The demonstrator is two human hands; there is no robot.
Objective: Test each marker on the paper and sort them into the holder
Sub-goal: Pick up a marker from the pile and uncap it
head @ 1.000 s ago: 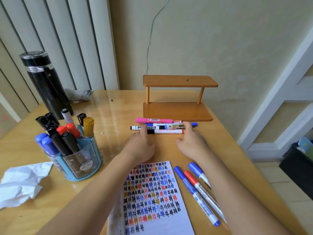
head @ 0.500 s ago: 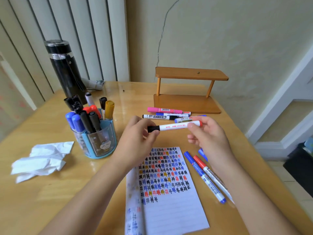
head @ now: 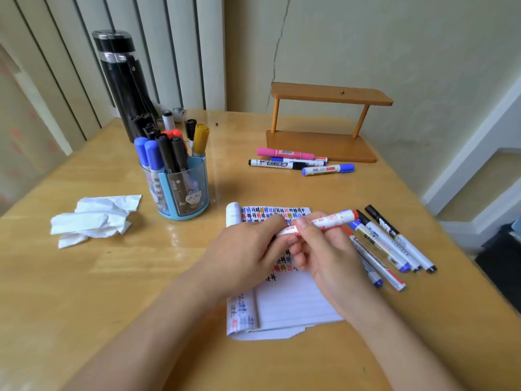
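Lowest in the frame, your two forearms come in from the bottom edge and meet over the lined paper [head: 293,303], which lies on the wooden table [head: 141,277] just right of centre. Its top part is covered with small coloured test marks and its left edge is curled up.

Your left hand [head: 245,249] has its fingers curled round the left end of a white marker with a red end [head: 329,220], hiding that end. Your right hand [head: 332,258] pinches the barrel of the same marker between thumb and fingers. The marker lies nearly level above the upper part of the paper, its red end pointing to the right.

Just right of the paper, a row of loose markers [head: 400,239] lies side by side on the table, slanting toward the lower right.

To the left of centre stands the blue holder [head: 186,193], filled with upright markers in blue, black, red and yellow. A crumpled white tissue [head: 95,218] lies further left.

Higher in the frame, four more markers [head: 293,164] lie close together in front of a small wooden shelf [head: 321,145]. At the upper left stands a black flask [head: 124,80].
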